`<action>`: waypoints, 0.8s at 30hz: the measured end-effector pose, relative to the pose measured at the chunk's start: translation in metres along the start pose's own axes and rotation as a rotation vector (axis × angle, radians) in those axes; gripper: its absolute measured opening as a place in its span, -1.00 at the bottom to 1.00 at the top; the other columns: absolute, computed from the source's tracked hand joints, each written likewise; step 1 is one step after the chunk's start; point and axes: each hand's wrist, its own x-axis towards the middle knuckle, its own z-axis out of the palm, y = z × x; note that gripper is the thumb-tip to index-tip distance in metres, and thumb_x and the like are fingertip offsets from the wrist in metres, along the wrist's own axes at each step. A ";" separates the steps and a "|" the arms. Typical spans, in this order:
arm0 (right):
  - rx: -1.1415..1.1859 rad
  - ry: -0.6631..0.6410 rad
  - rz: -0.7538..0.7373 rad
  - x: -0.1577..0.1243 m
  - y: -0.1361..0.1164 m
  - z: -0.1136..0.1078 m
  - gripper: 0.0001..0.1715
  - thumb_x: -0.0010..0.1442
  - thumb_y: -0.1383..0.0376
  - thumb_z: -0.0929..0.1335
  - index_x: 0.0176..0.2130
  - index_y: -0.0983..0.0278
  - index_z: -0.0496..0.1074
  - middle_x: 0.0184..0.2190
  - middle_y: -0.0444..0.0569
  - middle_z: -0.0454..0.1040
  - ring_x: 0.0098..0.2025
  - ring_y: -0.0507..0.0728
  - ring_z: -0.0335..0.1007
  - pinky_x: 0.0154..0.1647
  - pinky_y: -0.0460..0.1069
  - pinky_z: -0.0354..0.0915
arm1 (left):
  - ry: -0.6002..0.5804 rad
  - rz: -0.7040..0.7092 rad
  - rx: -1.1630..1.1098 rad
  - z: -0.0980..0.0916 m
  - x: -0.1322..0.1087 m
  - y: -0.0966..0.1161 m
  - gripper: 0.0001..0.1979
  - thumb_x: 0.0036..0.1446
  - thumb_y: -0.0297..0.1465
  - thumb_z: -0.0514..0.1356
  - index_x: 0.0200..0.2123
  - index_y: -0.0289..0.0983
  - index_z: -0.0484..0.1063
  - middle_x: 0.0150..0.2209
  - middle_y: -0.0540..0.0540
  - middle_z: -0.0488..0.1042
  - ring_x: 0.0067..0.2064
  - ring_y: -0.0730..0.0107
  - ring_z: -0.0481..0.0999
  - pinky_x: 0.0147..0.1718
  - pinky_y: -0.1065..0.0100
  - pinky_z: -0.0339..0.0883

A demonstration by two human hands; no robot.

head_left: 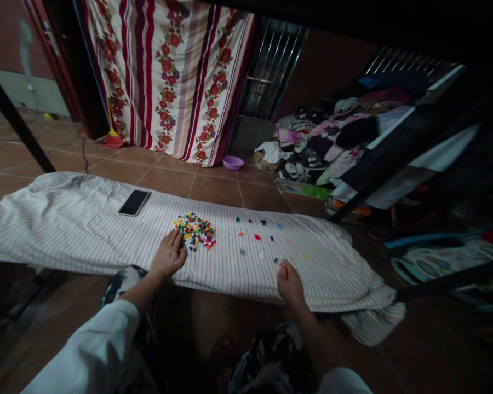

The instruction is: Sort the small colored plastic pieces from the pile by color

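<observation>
A heap of small multicoloured pieces, bead-like [196, 231], lies on a striped cloth [90, 230]. Against the heap's near left edge my left hand [168, 256] rests palm down, its fingers stretched out. To the right, small groups sorted by colour are spread out, among them a red group [257, 237], a grey group [242, 252] and a light blue group [279, 225]. My right hand [291, 282] is closed by the cloth's near edge, fingertips pinched beside a dark grey group [276, 260]. Whatever those fingertips hold is too small to make out.
A phone [135, 203] lies on the cloth, left of the heap. Dark metal posts [16, 117] rise at both ends. Beyond are a floral curtain [168, 82], a purple basin [233, 162] on the tiled floor and a pile of clothes [324, 137].
</observation>
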 end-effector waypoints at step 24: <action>0.484 -0.196 -0.008 -0.139 -0.120 -0.062 -0.62 0.10 0.13 0.29 -0.18 0.26 0.53 -0.22 0.09 0.52 -0.27 0.19 0.54 -0.30 0.05 0.49 | -0.047 -0.056 0.049 -0.005 -0.042 0.002 -0.33 0.28 -0.11 -0.13 0.21 -0.54 0.22 0.22 -0.52 0.25 0.30 -0.14 0.20 0.18 -0.12 0.13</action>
